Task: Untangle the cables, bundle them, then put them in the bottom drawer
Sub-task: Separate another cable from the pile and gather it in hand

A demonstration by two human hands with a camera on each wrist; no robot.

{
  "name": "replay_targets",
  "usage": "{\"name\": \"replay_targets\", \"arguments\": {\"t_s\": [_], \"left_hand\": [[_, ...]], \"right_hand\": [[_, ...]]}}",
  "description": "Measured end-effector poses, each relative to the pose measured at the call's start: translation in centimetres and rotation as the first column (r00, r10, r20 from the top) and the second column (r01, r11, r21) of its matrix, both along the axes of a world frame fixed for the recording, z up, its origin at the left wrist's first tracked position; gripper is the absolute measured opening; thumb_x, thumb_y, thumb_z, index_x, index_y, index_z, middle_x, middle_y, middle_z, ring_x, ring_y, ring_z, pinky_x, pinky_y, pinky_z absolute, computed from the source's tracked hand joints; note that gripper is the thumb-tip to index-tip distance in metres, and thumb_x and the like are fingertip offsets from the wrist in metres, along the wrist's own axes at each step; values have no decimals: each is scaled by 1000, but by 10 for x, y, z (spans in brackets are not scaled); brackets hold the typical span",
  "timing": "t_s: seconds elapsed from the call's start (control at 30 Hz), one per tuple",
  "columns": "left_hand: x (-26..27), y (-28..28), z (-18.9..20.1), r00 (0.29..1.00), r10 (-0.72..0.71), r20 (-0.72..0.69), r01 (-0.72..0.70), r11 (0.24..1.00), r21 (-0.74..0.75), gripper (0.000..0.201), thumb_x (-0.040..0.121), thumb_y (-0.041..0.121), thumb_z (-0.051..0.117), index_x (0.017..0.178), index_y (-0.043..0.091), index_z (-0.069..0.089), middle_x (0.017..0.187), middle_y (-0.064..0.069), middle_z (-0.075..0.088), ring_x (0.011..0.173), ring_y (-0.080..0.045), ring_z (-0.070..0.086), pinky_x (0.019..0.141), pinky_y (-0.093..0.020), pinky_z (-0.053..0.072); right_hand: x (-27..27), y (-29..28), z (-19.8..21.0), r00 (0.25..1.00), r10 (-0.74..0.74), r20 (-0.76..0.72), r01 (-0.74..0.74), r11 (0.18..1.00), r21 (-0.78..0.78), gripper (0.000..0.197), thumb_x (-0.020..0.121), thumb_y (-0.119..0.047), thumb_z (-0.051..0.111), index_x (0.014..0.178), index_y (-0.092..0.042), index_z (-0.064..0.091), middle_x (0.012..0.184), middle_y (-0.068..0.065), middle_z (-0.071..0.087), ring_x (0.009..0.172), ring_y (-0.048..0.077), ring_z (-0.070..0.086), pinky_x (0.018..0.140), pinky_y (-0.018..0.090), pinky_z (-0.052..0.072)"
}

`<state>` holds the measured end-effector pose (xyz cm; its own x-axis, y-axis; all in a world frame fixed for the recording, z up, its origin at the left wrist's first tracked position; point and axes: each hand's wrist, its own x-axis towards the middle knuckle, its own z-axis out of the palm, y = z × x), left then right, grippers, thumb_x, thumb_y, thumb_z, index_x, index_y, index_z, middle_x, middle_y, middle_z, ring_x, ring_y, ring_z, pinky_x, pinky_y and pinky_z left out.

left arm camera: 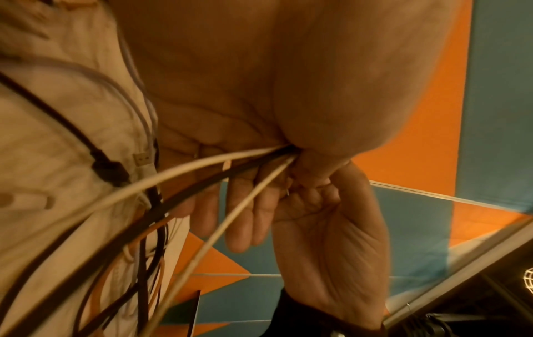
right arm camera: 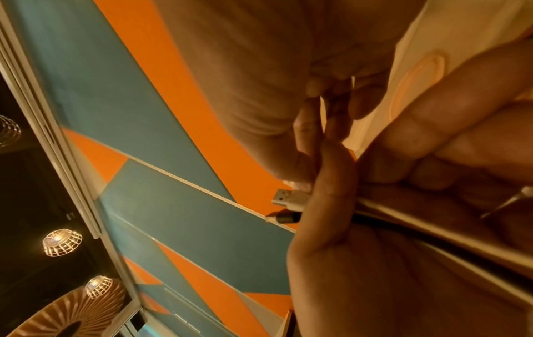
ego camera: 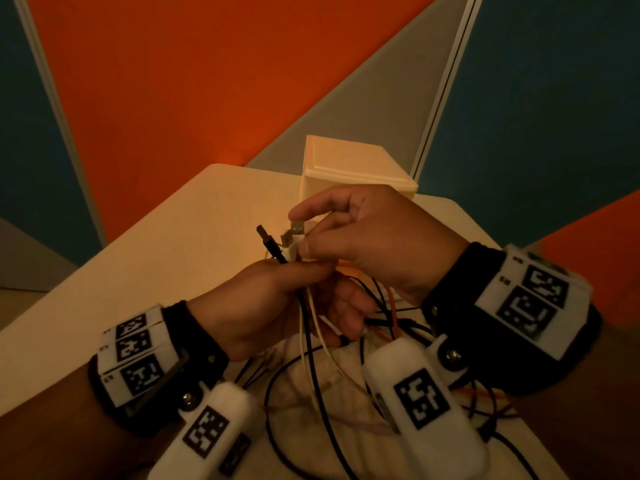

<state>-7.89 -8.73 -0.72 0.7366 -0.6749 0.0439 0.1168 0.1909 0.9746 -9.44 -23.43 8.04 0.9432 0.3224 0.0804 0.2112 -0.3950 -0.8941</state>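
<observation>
Over the table my left hand [ego camera: 304,271] grips a bunch of cables [ego camera: 308,317] just below their plugs: two white ones and a black one. The black USB plug [ego camera: 266,240] sticks up to the left. My right hand [ego camera: 304,230] pinches the white USB plugs [ego camera: 290,241] between thumb and forefinger, right above the left hand. In the left wrist view the white cables [left arm camera: 173,173] and a black cable [left arm camera: 202,187] run out of the left fist. The right wrist view shows the white plug [right arm camera: 288,198] and the black plug [right arm camera: 284,217] side by side.
A small cream drawer box [ego camera: 346,168] stands behind my hands on the pale table [ego camera: 156,254]; its front with an oval handle [right arm camera: 418,79] shows beside my fingers. Loose black, white and orange cables [ego camera: 391,317] lie tangled on a pale cloth [ego camera: 301,410] near me.
</observation>
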Motion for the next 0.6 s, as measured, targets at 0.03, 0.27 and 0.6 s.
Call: {"name": "replay_targets", "arguments": {"t_s": [0.03, 0.27, 0.6], "left_hand": [[0, 0, -1, 1000, 9, 2, -9, 1000, 1, 52, 96, 37, 45, 106, -7, 72, 113, -40, 62, 94, -40, 63, 87, -51, 48], [4, 7, 10, 988, 156, 12, -155, 988, -6, 66, 105, 45, 29, 92, -2, 73, 87, -22, 66, 78, -27, 62, 71, -38, 45], [5, 3, 11, 914, 380, 142, -372, 925, -82, 64, 102, 57, 30, 60, 11, 46, 73, -12, 37, 75, -31, 34, 78, -45, 29]], "right_hand": [[-1, 1, -2, 1000, 2, -7, -2, 1000, 12, 31, 84, -1, 72, 112, -13, 67, 86, 11, 74, 93, 69, 57, 79, 79, 46], [-8, -5, -12, 995, -85, -56, 91, 988, 123, 25, 95, -16, 64, 119, -11, 58, 62, 17, 58, 58, 34, 60, 71, 46, 56], [-36, 13, -63, 895, 17, -445, 107, 962, 253, 26, 104, -33, 48, 110, -11, 62, 81, 9, 70, 72, 26, 68, 71, 42, 58]]}}
